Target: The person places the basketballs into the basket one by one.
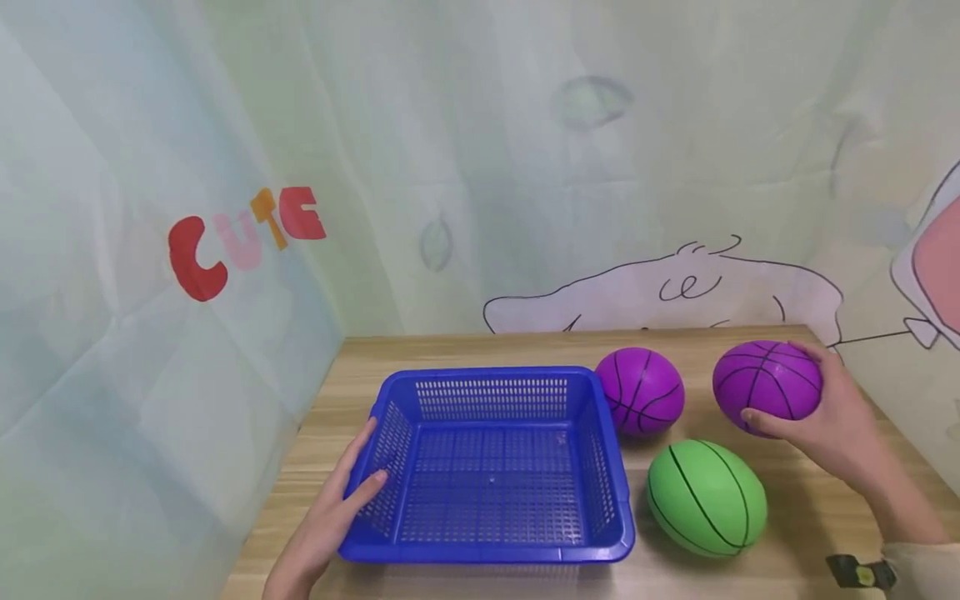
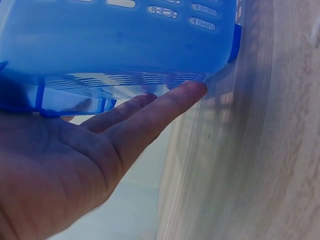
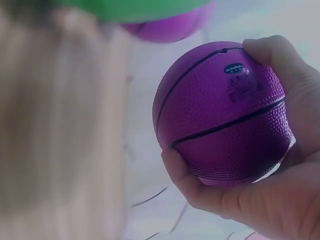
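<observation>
On the table sits a blue plastic basket [image 1: 495,554] with slotted walls and nothing in it. My left hand [image 1: 326,517] holds its left side, thumb over the rim and fingers along the outer wall; the left wrist view shows those fingers [image 2: 165,107] fairly straight against the basket wall [image 2: 120,45]. To the right, my right hand [image 1: 840,412] grips a small purple basketball [image 1: 768,383], which looks lifted off the table in the right wrist view. A second purple basketball [image 1: 641,392] stands against the basket's right side. Nearer to me lies a green basketball [image 1: 707,498].
The wood-grain table [image 1: 360,354] ends at pale fabric hangings behind and at the left. Red, pink and orange letters [image 1: 198,258] mark the left hanging, and a cartoon drawing [image 1: 675,292] the back one. A dark wrist strap [image 1: 858,573] shows at the right sleeve.
</observation>
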Tool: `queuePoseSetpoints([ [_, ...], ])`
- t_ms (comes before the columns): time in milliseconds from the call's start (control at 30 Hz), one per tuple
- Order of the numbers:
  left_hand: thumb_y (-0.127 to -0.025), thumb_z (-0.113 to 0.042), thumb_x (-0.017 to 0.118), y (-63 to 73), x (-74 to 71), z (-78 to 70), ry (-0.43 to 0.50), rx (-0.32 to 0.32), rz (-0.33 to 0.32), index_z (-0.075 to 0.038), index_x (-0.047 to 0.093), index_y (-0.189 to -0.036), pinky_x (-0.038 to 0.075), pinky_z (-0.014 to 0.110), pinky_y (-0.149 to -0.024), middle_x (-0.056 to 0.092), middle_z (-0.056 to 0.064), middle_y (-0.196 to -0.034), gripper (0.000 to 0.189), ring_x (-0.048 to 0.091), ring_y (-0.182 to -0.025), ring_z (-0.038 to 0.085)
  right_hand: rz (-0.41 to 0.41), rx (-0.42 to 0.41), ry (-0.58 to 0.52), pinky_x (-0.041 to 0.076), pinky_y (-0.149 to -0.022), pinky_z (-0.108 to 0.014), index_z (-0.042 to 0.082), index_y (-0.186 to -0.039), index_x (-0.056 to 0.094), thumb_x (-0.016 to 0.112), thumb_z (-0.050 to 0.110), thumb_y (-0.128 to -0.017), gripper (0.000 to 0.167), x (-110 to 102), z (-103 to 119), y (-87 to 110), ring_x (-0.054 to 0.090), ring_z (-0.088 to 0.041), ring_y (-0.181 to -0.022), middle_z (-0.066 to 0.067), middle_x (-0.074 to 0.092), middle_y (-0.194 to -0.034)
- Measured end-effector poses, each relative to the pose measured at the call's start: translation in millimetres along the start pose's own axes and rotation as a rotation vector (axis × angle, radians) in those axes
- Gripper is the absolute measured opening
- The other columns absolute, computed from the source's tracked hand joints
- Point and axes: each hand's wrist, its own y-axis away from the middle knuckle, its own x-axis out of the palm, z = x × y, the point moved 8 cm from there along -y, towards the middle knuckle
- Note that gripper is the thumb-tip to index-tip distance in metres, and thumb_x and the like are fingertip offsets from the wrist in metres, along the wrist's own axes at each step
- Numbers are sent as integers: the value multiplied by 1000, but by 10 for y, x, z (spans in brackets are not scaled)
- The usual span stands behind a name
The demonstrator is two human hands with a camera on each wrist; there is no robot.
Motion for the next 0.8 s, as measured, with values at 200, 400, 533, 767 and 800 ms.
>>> queuePoseSetpoints([
  [200, -115, -29, 59, -16, -30, -28, 3, 31, -12, -32, 22, -180, 8, 85, -126, 10, 17, -187, 74, 9, -169, 54, 14, 25, -56, 52, -78, -9, 18, -177, 19, 101, 22, -84, 124, -50, 456, -102, 65, -37, -121, -34, 43, -160],
  [400, -115, -29, 60, -21, -16, -14, 6, 13, -4, -31, 21, -180, 6, 85, -126, 9, 16, -187, 75, 7, -169, 54, 42, -10, -101, 52, -79, -11, 28, -178, 19, 102, 21, -83, 126, 36, 865, -161, 60, -62, -127, -35, 40, -163],
  [533, -116, -30, 59, -32, 4, -16, 13, 15, -1, -32, 21, -180, 6, 85, -126, 9, 15, -187, 74, 5, -170, 53, 71, -41, -168, 57, -82, -15, 31, -176, 22, 100, 16, -84, 121, 142, 1083, -190, 63, -53, -126, -28, 41, -162],
  [767, -117, -26, 56, -11, 14, -18, 25, 22, 13, -30, 20, -180, 5, 84, -127, 8, 17, -187, 73, 5, -170, 53, 166, -70, -205, 66, -92, -48, 36, -176, 20, 98, 20, -86, 120, 412, 1370, -156, 69, -56, -123, -31, 44, -161],
  [800, -117, -23, 55, -6, 16, -16, 30, 23, 18, -29, 20, -180, 4, 83, -128, 8, 17, -187, 73, 4, -170, 53, 175, -74, -213, 65, -94, -55, 37, -176, 20, 99, 20, -86, 121, 448, 1413, -149, 69, -55, -123, -30, 44, -161],
])
